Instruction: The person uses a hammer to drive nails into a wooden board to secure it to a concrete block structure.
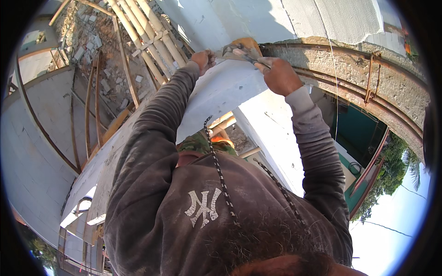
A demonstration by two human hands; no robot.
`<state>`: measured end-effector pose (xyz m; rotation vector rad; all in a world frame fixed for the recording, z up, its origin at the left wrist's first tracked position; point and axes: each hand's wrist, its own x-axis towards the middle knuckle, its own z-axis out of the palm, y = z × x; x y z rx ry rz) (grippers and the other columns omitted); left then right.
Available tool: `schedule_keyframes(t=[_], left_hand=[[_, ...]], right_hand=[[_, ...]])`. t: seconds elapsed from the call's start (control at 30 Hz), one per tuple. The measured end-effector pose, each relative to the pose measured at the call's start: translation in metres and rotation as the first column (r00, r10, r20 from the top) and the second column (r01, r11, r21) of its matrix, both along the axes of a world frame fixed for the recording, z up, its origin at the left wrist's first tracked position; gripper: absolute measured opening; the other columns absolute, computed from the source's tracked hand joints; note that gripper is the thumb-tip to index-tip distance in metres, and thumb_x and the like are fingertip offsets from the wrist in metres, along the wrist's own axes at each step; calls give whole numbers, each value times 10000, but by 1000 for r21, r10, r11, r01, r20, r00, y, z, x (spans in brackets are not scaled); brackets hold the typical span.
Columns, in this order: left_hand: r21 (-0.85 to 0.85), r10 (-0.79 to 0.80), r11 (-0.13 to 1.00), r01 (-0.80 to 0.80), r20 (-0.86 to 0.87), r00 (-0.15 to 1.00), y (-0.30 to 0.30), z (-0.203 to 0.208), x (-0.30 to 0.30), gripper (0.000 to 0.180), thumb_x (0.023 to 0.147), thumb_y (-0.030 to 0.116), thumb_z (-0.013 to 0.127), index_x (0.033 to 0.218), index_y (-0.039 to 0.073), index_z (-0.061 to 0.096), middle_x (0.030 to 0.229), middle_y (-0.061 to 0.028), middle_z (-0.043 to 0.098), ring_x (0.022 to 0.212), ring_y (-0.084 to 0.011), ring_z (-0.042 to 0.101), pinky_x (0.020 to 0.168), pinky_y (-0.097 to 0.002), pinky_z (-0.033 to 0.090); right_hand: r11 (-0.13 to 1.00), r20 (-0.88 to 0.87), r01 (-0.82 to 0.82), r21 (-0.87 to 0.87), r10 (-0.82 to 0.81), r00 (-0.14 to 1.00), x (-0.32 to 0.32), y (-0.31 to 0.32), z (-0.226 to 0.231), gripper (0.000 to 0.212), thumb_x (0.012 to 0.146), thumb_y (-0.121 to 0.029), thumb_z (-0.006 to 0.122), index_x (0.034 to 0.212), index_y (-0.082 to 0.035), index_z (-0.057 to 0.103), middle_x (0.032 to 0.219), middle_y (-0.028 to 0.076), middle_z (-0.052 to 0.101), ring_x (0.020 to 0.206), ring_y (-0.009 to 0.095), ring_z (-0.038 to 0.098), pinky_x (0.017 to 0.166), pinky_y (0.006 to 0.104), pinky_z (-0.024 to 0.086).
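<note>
High in the middle, my right hand [282,76] is closed round the handle of a mortar-smeared tool [244,54] that looks like a trowel. Its grey head points left, over the far end of a white block surface [221,83]. Just left of it, my left hand [202,61] is closed with its fingers bent at the block's edge. Whether anything is in those fingers cannot be made out. Behind the tool shows an orange-brown piece [247,45], maybe wood, beside the grey-white wall [258,20].
Bamboo poles [149,39] lean at the upper left, above rubble [87,46]. Rusty reinforcing bars [340,85] run along a rough concrete beam [396,78] on the right. A thin string [335,78] hangs before them. Lower down stands a grey block wall [34,147] at left.
</note>
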<state>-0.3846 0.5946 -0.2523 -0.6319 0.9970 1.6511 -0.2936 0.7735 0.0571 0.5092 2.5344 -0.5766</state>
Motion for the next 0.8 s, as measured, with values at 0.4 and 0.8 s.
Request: schedule_keyframes(t=[0.4, 0.8], left_hand=[[-145, -310, 950, 275, -509, 803, -5, -2, -8, 293, 1068, 243, 618, 1230, 31, 736, 1026, -49, 729, 905, -144, 673, 841, -310, 593], [250, -29, 967, 39, -45, 999, 34, 13, 7, 403, 1110, 176, 381, 1437, 6, 544, 1392, -165, 626, 1273, -271, 621, 1181, -453, 447]], right_hand=[[999, 18, 42, 32, -42, 999, 6, 1, -1, 383, 1027, -272, 625, 1256, 24, 705, 1129, 306, 707, 1072, 476, 677, 938, 470, 545], [992, 146, 90, 87, -102, 984, 1, -6, 6, 339, 1033, -277, 578, 1236, -48, 722, 1043, 295, 717, 991, 495, 683, 887, 533, 552]])
